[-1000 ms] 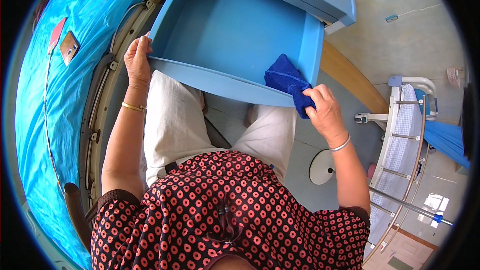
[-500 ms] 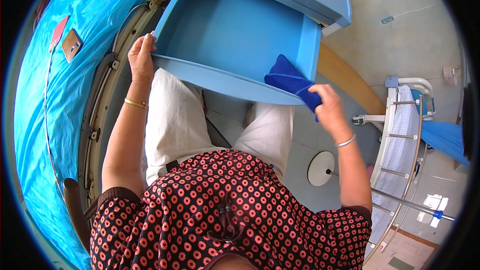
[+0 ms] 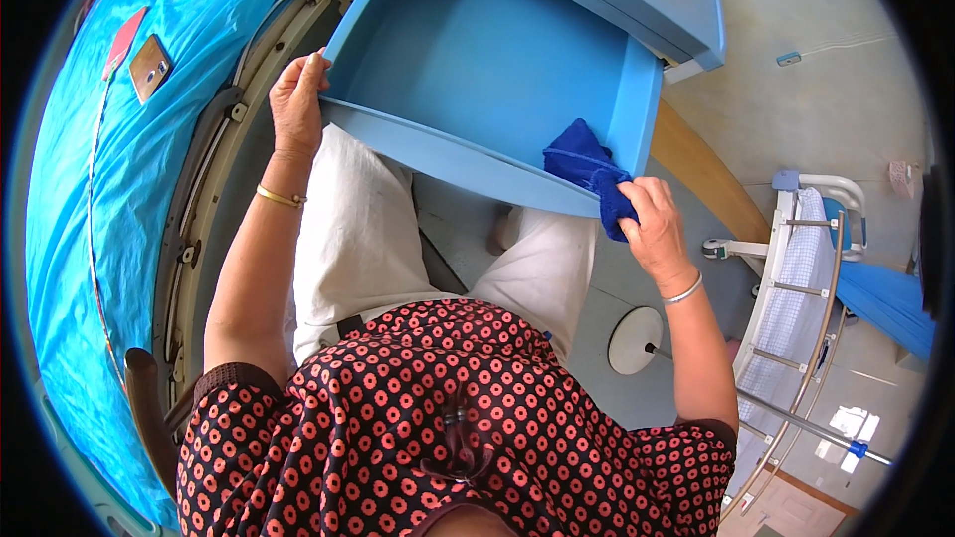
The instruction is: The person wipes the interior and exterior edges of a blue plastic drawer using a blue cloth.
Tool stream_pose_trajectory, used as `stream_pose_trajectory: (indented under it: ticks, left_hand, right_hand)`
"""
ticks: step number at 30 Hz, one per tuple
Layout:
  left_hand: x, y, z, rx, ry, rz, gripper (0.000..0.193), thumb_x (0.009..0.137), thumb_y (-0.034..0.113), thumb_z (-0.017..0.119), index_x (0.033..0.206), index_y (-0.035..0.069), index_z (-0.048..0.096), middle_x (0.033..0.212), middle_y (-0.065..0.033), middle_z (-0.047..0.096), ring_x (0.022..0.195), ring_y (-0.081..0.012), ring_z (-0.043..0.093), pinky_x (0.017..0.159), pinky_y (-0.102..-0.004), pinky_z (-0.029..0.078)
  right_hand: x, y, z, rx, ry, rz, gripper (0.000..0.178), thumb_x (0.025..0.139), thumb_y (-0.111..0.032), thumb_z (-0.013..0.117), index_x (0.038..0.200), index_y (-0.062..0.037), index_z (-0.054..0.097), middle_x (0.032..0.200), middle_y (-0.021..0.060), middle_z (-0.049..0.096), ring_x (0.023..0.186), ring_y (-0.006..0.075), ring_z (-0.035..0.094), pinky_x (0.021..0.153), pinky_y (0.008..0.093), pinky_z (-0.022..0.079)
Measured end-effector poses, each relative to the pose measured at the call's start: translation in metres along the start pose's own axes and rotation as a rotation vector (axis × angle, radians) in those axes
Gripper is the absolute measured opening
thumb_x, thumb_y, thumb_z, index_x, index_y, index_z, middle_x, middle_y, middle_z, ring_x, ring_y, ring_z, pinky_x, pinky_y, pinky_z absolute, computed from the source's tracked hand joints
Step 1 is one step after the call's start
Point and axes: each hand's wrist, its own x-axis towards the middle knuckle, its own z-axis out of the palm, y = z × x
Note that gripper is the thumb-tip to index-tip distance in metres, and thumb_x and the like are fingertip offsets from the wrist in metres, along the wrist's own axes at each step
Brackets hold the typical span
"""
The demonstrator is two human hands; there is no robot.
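Observation:
A light-blue drawer (image 3: 453,157) stands pulled out of its cabinet in front of me, its inside bare apart from a cloth. My left hand (image 3: 298,107) is closed on the drawer's front left corner, fingertips at the rim. At the front right corner, my right hand (image 3: 655,231) pinches a dark blue cloth (image 3: 580,155). The cloth drapes over the front rim: one part lies inside the drawer, the other is bunched under my fingers on the outside.
At left is a bed with a shiny blue cover (image 3: 90,239), bearing a phone (image 3: 150,69) and a red flat object (image 3: 124,42) with a cord. A railed bed (image 3: 786,328) stands right. Near my right forearm is a round white base (image 3: 636,340).
The cloth has bunched up over the drawer's front right corner, and my right hand's fingers have shifted on it. My left hand keeps its hold. The whole view has shifted slightly.

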Motion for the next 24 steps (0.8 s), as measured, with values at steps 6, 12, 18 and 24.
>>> stream_pose_trajectory:
  ticks: [6,12,18,24]
  left_hand:
    - [-0.001,0.004,0.006,0.041,0.053,0.01,0.021,0.083,0.028,0.061,0.08,0.007,0.065,0.072,0.0009,0.055,0.069,-0.0095,0.041,0.065,-0.0238,0.037]
    - [-0.003,0.004,0.006,0.049,0.052,0.015,0.021,0.084,0.027,0.06,0.079,0.007,0.065,0.07,0.0015,0.053,0.067,-0.0087,0.042,0.063,-0.0227,0.037]
    - [-0.003,0.008,0.011,0.056,0.05,0.018,0.022,0.084,0.026,0.06,0.078,0.006,0.064,0.07,0.0015,0.055,0.066,-0.008,0.043,0.062,-0.0222,0.039]
    - [-0.004,0.007,0.006,0.074,0.018,0.012,0.025,0.085,0.028,0.058,0.077,0.005,0.064,0.066,0.0011,0.052,0.065,-0.0082,0.043,0.064,-0.0224,0.039]
  right_hand:
    - [0.025,-0.035,0.009,-0.249,0.091,-0.09,0.035,0.053,-0.012,0.071,0.083,-0.0084,0.054,0.082,0.0054,0.048,0.08,0.0238,0.049,0.068,0.0352,0.041]
    - [0.079,-0.083,0.026,-0.183,0.069,-0.141,0.026,0.056,-0.016,0.068,0.077,-0.0081,0.056,0.076,0.0045,0.05,0.076,0.0226,0.05,0.064,0.0356,0.04]
    - [0.135,-0.136,0.063,-0.095,0.068,-0.2,0.017,0.063,-0.018,0.066,0.07,-0.0109,0.053,0.072,0.0037,0.056,0.074,0.0206,0.055,0.063,0.0345,0.043]
    - [0.129,-0.131,0.061,-0.076,0.062,-0.218,0.013,0.063,-0.012,0.061,0.072,-0.0094,0.051,0.073,0.0039,0.057,0.073,0.0214,0.055,0.061,0.0341,0.045]
